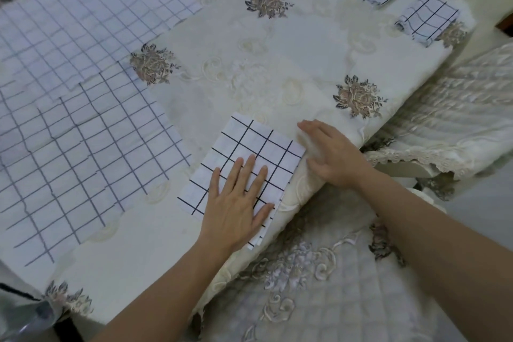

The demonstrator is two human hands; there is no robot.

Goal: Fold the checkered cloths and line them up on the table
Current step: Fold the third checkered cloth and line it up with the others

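Head view. Folded checkered cloth (249, 153) at the table's near edge, one corner hanging over: thin, soft and light, probably quick to slide on the embroidered tablecloth (277, 64); best pinched at the corners. Left hand (236, 203) flat, fingers straight, pressing it down. Right hand (330, 153) relaxed just beside its right edge, grasping nothing. Unfolded cloths (83, 119) spread at left.

Folded checkered cloth (249, 141) flat beside unfolded stack (69, 91)
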